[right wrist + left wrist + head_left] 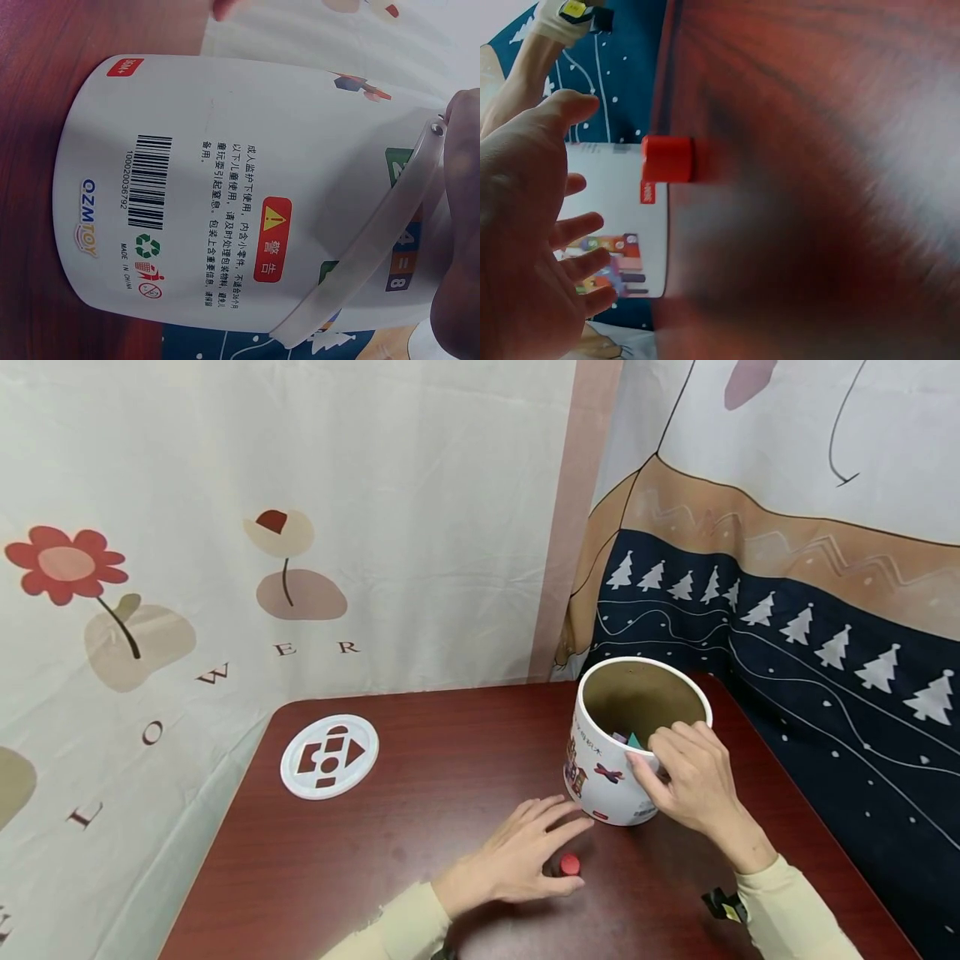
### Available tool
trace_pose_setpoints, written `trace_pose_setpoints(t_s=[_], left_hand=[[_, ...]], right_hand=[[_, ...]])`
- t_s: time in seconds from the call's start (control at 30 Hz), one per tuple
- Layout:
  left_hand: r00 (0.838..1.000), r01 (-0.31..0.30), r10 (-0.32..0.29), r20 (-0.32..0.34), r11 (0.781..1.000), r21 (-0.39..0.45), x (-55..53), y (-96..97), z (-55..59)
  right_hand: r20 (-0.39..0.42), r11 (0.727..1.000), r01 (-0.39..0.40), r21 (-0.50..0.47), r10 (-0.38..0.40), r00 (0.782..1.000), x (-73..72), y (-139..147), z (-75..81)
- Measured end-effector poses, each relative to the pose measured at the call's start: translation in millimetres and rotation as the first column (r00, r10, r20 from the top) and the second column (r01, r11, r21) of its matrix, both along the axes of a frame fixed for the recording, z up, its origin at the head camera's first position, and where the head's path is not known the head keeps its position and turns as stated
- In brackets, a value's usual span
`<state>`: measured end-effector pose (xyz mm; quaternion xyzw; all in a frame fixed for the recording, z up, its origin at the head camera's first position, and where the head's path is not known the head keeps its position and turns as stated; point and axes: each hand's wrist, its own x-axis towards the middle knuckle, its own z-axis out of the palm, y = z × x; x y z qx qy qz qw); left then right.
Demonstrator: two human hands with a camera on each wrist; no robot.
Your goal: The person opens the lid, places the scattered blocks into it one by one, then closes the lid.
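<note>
My right hand [693, 772] grips the near right rim of a white toy bucket [600, 777], its thumb outside the wall. The bucket stands on the table, and a few coloured pieces [633, 741] show inside it. In the right wrist view the bucket's side [187, 195] fills the picture, with a white carrying handle [367, 240] hanging across it. My left hand [525, 852] hovers with spread fingers around a small red cylinder [570, 865]. From the left wrist, the cylinder [667, 159] stands upright on the table, apart from the fingers of the left hand [532, 225].
At the table's far left lies a round white board [366, 768] with cut-out shapes. The dark red wooden table [420, 752] meets a pale printed curtain [420, 527] at the back and a dark blue one [825, 735] on the right.
</note>
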<state>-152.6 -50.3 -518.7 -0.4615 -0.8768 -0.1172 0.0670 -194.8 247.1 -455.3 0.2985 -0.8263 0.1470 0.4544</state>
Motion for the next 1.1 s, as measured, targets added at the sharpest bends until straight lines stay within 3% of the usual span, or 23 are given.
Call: trace_pose_setpoints(t_s=[0.37,0.93,1.1], left_hand=[[0.997,0.028,-0.023,0.067,0.997,-0.074,12.9,2.1,-11.8],[0.997,0.081,-0.081,0.001,0.997,-0.006,13.5,2.2,-17.2],[0.996,0.088,-0.088,0.025,0.996,0.021,13.3,1.9,-16.7]], right_hand=[[-0.020,1.000,-0.014,-0.004,0.014,1.000,0.9,-0.9,1.9],[-0.053,1.000,-0.020,-0.012,0.020,0.998,-1.0,-1.2,0.6],[-0.048,1.000,-0.017,-0.012,0.016,0.999,-0.8,-1.3,0.7]])
